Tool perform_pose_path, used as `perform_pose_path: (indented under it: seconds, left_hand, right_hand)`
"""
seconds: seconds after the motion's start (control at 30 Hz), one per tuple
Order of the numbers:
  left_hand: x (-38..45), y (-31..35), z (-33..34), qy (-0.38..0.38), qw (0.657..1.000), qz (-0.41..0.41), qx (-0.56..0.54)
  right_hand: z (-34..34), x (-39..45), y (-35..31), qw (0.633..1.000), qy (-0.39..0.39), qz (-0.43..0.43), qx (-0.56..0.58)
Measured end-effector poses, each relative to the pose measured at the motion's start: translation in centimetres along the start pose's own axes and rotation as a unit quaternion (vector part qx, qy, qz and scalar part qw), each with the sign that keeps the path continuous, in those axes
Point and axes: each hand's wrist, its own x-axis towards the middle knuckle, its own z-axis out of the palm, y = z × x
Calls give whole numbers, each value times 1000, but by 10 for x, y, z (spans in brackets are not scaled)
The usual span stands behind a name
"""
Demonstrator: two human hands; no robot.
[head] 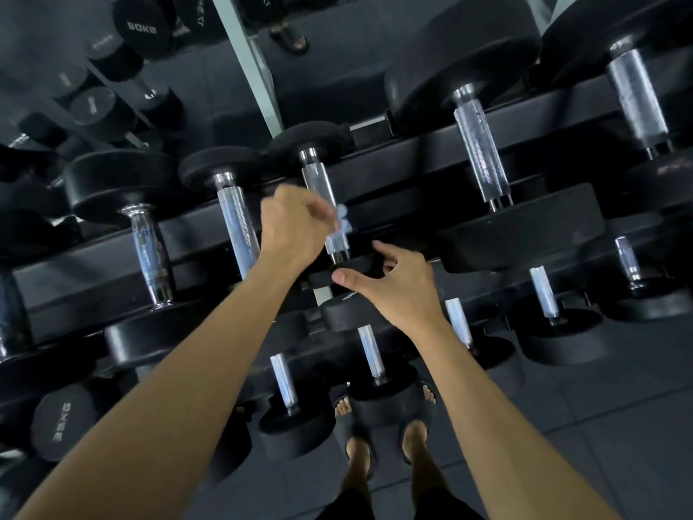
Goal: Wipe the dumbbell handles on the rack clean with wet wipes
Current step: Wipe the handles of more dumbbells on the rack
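Forearms lead to left hand (292, 227) pinching wipe (342, 219) on handle (325, 204), right hand (393, 283) loose below fingertips; most handles likely left.

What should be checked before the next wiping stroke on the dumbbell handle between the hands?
1. Small crumpled pale wet wipe pinched in left hand: ok.
2. Wipe on the knurled chrome dumbbell handle: cannot tell, blurred.
3. Right hand steadying the black round dumbbell head: cannot tell if touching.
4. Dumbbell seated on the black metal rack: ok.
5. Feet in black open sandals beneath the rack's lower dumbbells: not ok.
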Motion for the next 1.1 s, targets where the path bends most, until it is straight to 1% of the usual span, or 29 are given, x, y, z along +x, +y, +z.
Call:
perform_pose_path:
  seconds: [0.07,0.1,0.17,0.23,0.33,0.43,0.53,0.6,0.67,0.7,0.77,0.83,0.9,0.97,1.03,1.07,1.1]
  left_hand:
    - [-15,-6,0,-50,998,-3,28]
    - [-20,-7,0,-52,998,2,28]
    - [-16,-6,0,-20,999,29,20]
    - [5,0,-1,33,997,66,28]
    - [38,8,-5,100,991,81,31]
    - [30,2,-2,101,989,93,64]
    - [9,-12,2,89,983,145,74]
    - [17,-14,3,115,978,161,72]
    - [34,-11,2,163,973,145,68]
    - [38,-8,3,175,973,137,64]
    - [31,-9,7,164,972,144,82]
    - [11,-14,13,129,967,186,117]
    - [2,-21,13,103,960,227,125]
    - [16,-20,7,122,956,232,133]
    - [35,-15,3,161,955,206,140]
    - [40,-13,2,163,955,202,141]
    - [38,-12,4,149,955,210,145]
  right_hand:
    - [-1,-1,-1,1000,-10,-1,-6]
    - [-2,-1,-2,1000,-15,-1,-11]
    - [-4,-1,-2,1000,-19,-6,-17]
    - [-7,1,-2,1000,-24,-2,-13]
    - [-8,2,0,1000,-29,-2,-10]
    - [-7,2,1,999,-30,-7,-20]
    - [-8,2,1,999,-36,-18,-20]
    - [-9,3,0,999,-44,-21,-23]
    - [-10,4,0,998,-50,-28,-39]
    - [-11,6,1,997,-50,-30,-43]
    - [-12,7,2,998,-47,-28,-38]
    - [-12,7,3,998,-45,-28,-34]
    - [-10,6,2,997,-48,-34,-49]
    - [-9,5,1,995,-51,-49,-70]
    - [-8,6,2,994,-50,-62,-75]
    - [-8,7,2,994,-50,-64,-76]
    - [-8,7,3,994,-50,-64,-75]
